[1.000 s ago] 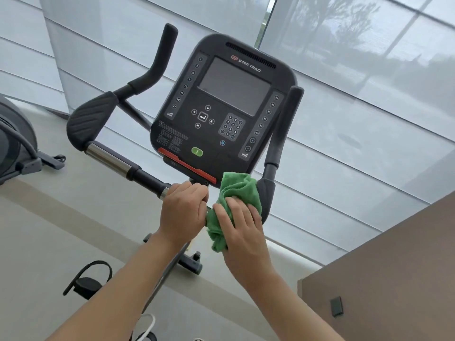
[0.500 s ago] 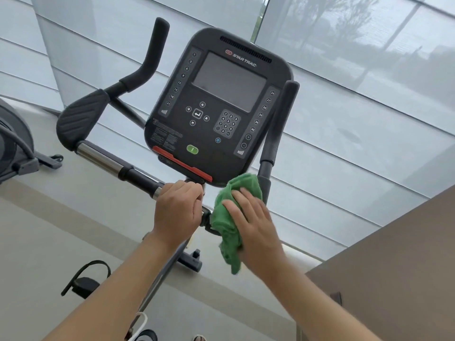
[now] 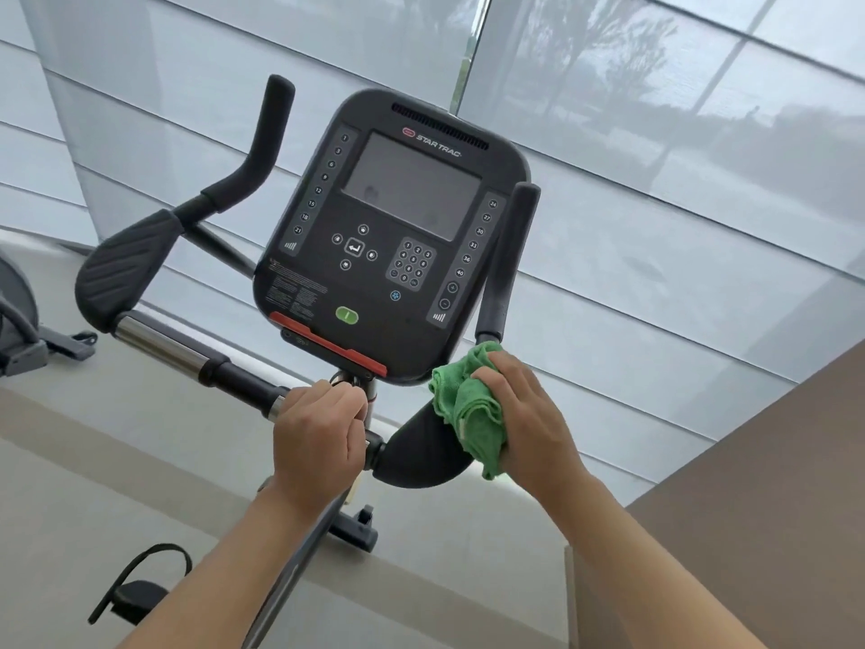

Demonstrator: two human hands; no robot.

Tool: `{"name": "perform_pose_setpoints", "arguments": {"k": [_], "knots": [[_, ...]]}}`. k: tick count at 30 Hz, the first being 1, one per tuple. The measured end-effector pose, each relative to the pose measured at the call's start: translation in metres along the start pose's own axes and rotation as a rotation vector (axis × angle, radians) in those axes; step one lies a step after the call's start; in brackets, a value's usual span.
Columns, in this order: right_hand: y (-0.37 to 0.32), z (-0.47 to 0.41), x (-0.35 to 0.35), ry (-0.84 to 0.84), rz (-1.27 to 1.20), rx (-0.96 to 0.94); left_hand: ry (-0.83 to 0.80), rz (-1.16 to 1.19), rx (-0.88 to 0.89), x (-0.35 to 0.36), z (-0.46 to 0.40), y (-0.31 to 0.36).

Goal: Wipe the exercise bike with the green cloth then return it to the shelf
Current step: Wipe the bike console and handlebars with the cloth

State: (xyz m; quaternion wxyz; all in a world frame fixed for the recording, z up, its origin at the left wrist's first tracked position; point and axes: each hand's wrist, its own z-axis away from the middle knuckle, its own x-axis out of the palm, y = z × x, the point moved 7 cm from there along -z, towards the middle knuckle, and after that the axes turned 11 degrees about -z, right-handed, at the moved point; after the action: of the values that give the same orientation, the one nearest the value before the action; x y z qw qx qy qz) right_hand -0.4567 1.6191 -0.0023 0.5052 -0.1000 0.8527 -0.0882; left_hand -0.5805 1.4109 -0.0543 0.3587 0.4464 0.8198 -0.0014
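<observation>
Pale window blinds point(image 3: 655, 283) fill the background behind one black exercise bike point(image 3: 234, 372) with one dark square console point(image 3: 398, 236).

Two upright black handlebar grips point(image 3: 264, 138) rise beside the console, and two black elbow pads sit lower, the left pad point(image 3: 124, 269) fully shown, the right pad point(image 3: 421, 449) half covered. One black pedal with a strap point(image 3: 135, 597) shows at the bottom left; part of another grey machine point(image 3: 18, 320) is cut off at the left edge. Both forearms reach up from below. The left hand point(image 3: 318, 442) is clenched round the horizontal bar by the console stem. The right hand point(image 3: 529, 414) grasps one crumpled green cloth point(image 3: 468, 409) and presses it onto the right pad, just below the right grip.
</observation>
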Motion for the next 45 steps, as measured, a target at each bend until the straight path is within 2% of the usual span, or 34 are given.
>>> {"name": "perform_pose_setpoints", "arguments": {"k": [5,10,14,19,21,22,25,27,32,39,42,45], "knots": [[-0.032,0.029,0.026,0.083,0.001,0.111,0.001,0.001,0.0,0.001,0.0,-0.001],[-0.078,0.072,0.05,0.033,-0.073,0.041,-0.013,-0.017,0.036,-0.003,-0.002,0.002],[-0.078,0.075,0.031,-0.003,-0.166,-0.022,-0.017,-0.012,0.036,-0.005,-0.003,0.002],[-0.058,0.033,-0.04,0.246,-0.258,0.092,-0.008,-0.018,0.012,-0.004,-0.001,0.002],[-0.056,0.008,-0.051,0.274,-0.271,0.12,0.006,-0.017,0.005,-0.003,0.0,0.001],[-0.055,-0.004,-0.045,0.234,-0.239,0.141,0.013,-0.015,0.005,-0.003,0.0,0.0],[-0.051,-0.025,0.001,-0.04,-0.012,0.183,0.023,-0.017,0.017,-0.005,-0.002,0.001],[-0.051,-0.028,0.023,-0.111,0.035,0.135,0.02,-0.013,0.021,-0.006,-0.003,0.001],[-0.047,-0.038,0.025,-0.117,0.065,0.085,0.025,0.016,0.011,-0.008,-0.005,0.002],[-0.062,-0.043,0.032,-0.105,0.104,0.127,-0.054,0.028,0.017,-0.006,-0.003,0.004],[-0.073,-0.032,0.034,-0.109,0.046,0.101,-0.089,0.131,-0.028,-0.011,-0.003,-0.001],[-0.085,-0.02,0.034,-0.092,-0.025,0.08,-0.166,0.336,-0.111,-0.016,-0.001,-0.011]]}}
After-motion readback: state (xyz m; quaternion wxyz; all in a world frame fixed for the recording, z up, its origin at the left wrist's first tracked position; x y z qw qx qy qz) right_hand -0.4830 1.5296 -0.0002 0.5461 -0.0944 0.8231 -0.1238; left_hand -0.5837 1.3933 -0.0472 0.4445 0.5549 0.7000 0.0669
